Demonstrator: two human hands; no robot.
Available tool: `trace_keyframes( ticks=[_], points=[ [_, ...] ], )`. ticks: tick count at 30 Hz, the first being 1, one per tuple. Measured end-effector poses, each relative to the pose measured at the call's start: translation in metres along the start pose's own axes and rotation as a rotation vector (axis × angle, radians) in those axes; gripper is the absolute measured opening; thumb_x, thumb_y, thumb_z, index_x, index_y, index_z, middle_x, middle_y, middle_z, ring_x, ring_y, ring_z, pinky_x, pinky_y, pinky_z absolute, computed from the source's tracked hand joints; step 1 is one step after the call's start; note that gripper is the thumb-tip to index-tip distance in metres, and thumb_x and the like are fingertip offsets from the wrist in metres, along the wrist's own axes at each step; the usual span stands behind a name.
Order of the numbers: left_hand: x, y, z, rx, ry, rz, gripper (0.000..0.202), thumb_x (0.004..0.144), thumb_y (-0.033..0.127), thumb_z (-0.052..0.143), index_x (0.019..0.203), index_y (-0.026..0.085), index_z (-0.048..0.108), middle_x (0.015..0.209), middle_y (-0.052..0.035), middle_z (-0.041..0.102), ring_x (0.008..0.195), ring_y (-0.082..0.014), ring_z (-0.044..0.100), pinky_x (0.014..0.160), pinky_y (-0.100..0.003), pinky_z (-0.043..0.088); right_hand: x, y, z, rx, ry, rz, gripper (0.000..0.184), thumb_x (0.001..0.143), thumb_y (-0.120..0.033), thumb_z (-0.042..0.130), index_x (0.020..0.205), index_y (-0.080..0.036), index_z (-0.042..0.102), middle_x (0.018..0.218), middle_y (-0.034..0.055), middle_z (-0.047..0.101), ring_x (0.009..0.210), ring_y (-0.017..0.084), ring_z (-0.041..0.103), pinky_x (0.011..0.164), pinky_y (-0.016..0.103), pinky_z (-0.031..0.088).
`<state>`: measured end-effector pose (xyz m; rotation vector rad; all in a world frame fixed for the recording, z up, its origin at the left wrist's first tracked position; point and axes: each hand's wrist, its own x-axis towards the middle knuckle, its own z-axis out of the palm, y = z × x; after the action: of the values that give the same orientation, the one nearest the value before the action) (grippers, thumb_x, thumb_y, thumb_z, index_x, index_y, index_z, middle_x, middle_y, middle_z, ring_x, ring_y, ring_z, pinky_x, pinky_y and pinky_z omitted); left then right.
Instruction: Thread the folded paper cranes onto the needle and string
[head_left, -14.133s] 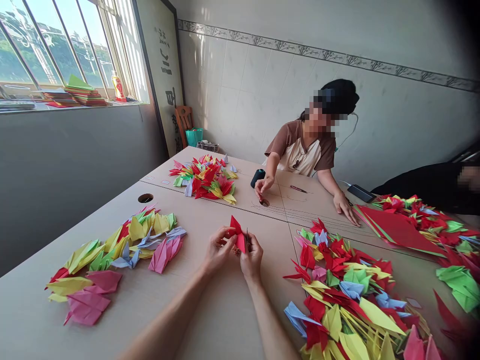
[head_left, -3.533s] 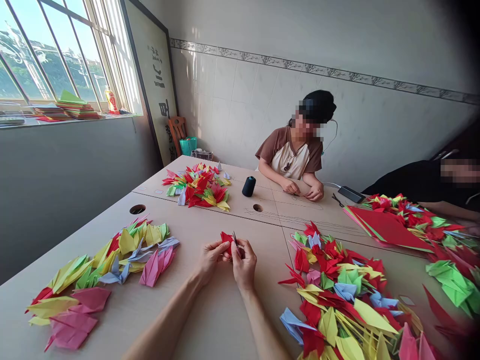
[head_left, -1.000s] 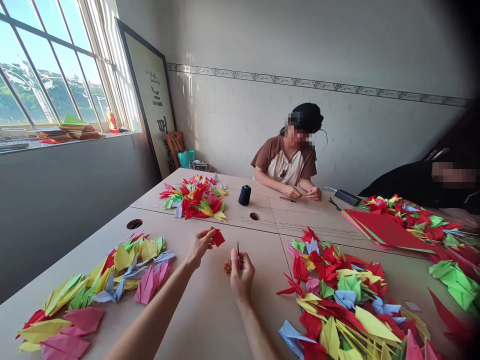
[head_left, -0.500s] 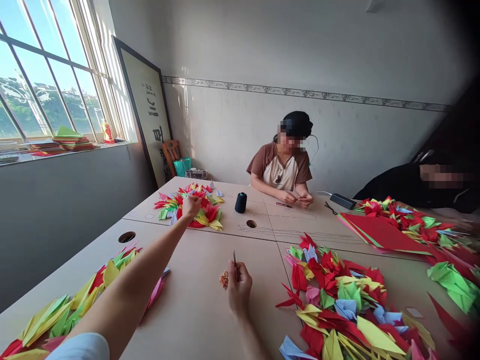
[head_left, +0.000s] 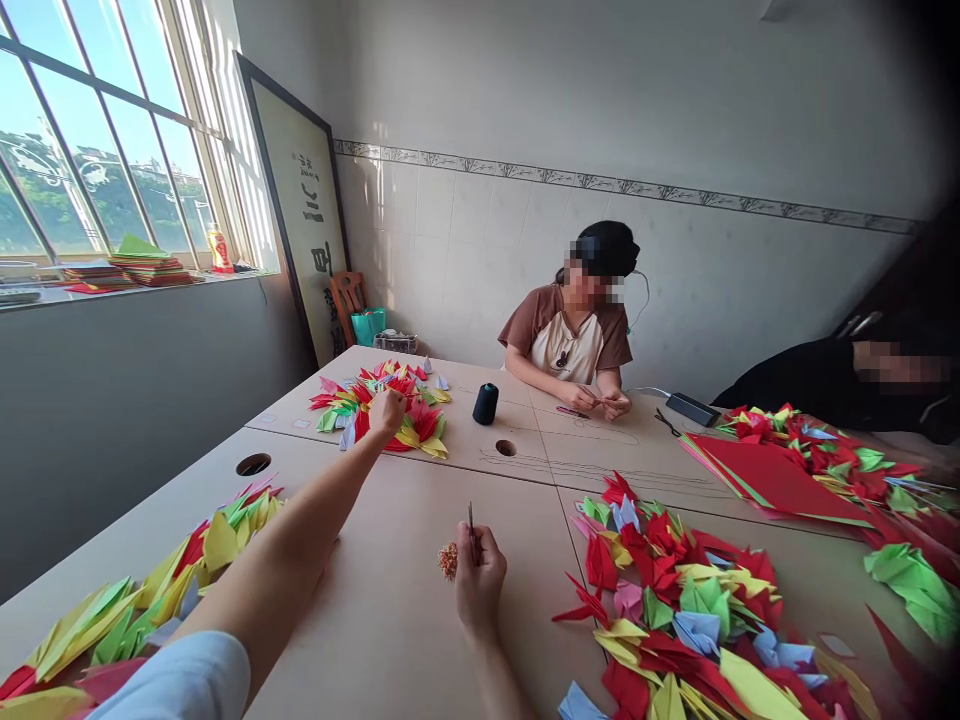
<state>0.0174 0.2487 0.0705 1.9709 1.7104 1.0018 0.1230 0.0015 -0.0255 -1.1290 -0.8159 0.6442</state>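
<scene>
My left hand [head_left: 388, 412] reaches over the far pile of folded paper cranes [head_left: 424, 430] in red, yellow, green, pink and pale blue. Its fingers are closed, and their tips and anything between them are hidden. Nearer to me, my right hand [head_left: 481, 572] is closed around a slim dark pointed tool [head_left: 472, 520], like tweezers, pointing away from me. A cluster of small orange-red beads [head_left: 448, 561] shows just left of the right thumb; whether it is held or lies on the table, I cannot tell.
A dark thread spool [head_left: 485, 404] stands beyond my hands, near a cable hole [head_left: 506, 448]. More folded paper [head_left: 682, 590] lies at right and left [head_left: 157, 590]. Red paper sheets [head_left: 772, 480] are stacked at right. A person [head_left: 566, 340] works opposite; another leans at far right.
The view has shifted slightly. My left hand stays over the far pile, moved a little to the right and down in the picture. The right hand keeps its hold on the tool.
</scene>
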Motion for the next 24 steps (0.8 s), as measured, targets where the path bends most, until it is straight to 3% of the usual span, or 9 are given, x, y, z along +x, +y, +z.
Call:
trace_keyframes(
  ticks=[5,8,11,14,15,16,18,21,24],
  points=[
    [0.006,0.005,-0.022,0.076,0.075,0.067,0.027,0.076,0.029,0.051,0.095,0.014,0.064,0.086,-0.0133,0.065,0.08,-0.0227,0.058,0.062,-0.027,0.038,0.0,0.001,-0.002,-0.042,0.017,-0.001,0.036,0.083,-0.048,0.052,0.064,-0.018,0.046,0.046,-0.0076,0.041,0.04,0.008,0.043,0.037,0.017,0.037],
    [0.003,0.0,-0.053,0.099,0.063,0.089,0.029,0.078,0.033,0.046,0.086,0.012,0.065,0.075,-0.0094,0.064,0.07,-0.0186,0.055,0.056,-0.025,0.035,-0.001,-0.001,-0.003,-0.09,0.031,-0.026,0.036,0.083,-0.047,0.053,0.064,-0.017,0.047,0.047,-0.0073,0.042,0.039,0.007,0.042,0.038,0.017,0.037],
    [-0.016,-0.02,-0.09,0.129,0.01,0.088,0.03,0.076,0.036,0.047,0.071,0.012,0.064,0.062,-0.0049,0.059,0.058,-0.0147,0.05,0.05,-0.024,0.032,-0.002,-0.004,-0.003,-0.115,0.034,-0.035,0.035,0.083,-0.045,0.053,0.063,-0.017,0.046,0.047,-0.0068,0.043,0.039,0.007,0.043,0.039,0.016,0.038],
    [-0.049,-0.051,-0.129,0.151,-0.143,0.108,0.026,0.067,0.039,0.057,0.06,0.014,0.062,0.053,-0.0006,0.056,0.052,-0.0126,0.047,0.048,-0.022,0.033,-0.004,-0.006,-0.003,-0.136,0.047,-0.029,0.035,0.082,-0.045,0.053,0.062,-0.018,0.045,0.046,-0.0071,0.043,0.04,0.007,0.043,0.04,0.016,0.037],
    [-0.061,-0.062,-0.142,0.167,-0.289,0.126,0.025,0.064,0.039,0.059,0.06,0.015,0.063,0.054,-0.0003,0.058,0.052,-0.0129,0.049,0.049,-0.022,0.035,-0.004,-0.006,-0.003,-0.144,0.05,-0.03,0.035,0.082,-0.045,0.053,0.062,-0.018,0.045,0.045,-0.0071,0.043,0.04,0.007,0.043,0.04,0.016,0.037],
    [-0.073,-0.073,-0.154,0.167,-0.397,0.132,0.025,0.062,0.04,0.061,0.064,0.016,0.066,0.061,-0.0009,0.063,0.057,-0.0139,0.052,0.053,-0.023,0.038,-0.004,-0.007,-0.003,-0.153,0.056,-0.033,0.035,0.082,-0.046,0.053,0.062,-0.017,0.045,0.045,-0.0071,0.043,0.04,0.007,0.042,0.04,0.017,0.037],
    [-0.096,-0.093,-0.178,0.176,-0.47,0.075,0.03,0.062,0.043,0.061,0.076,0.018,0.069,0.076,-0.0037,0.069,0.068,-0.0176,0.059,0.063,-0.026,0.044,-0.005,-0.008,-0.004,-0.173,0.071,-0.039,0.036,0.082,-0.046,0.053,0.062,-0.017,0.046,0.045,-0.0066,0.044,0.04,0.008,0.042,0.04,0.017,0.037],
    [-0.128,-0.118,-0.209,0.121,-0.384,0.063,0.038,0.066,0.047,0.058,0.09,0.02,0.069,0.101,-0.0071,0.068,0.093,-0.0227,0.06,0.082,-0.03,0.043,-0.006,-0.009,-0.004,-0.175,0.081,-0.032,0.037,0.08,-0.047,0.055,0.062,-0.017,0.047,0.045,-0.0062,0.046,0.04,0.008,0.043,0.041,0.018,0.037],
    [-0.168,-0.139,-0.236,0.127,-0.211,-0.034,0.043,0.065,0.055,0.054,0.091,0.024,0.068,0.106,-0.0078,0.067,0.097,-0.0257,0.06,0.083,-0.034,0.043,-0.006,-0.01,-0.004,-0.175,0.093,-0.032,0.037,0.079,-0.049,0.055,0.063,-0.017,0.049,0.044,-0.0062,0.047,0.039,0.008,0.043,0.041,0.019,0.038]
  ],
)
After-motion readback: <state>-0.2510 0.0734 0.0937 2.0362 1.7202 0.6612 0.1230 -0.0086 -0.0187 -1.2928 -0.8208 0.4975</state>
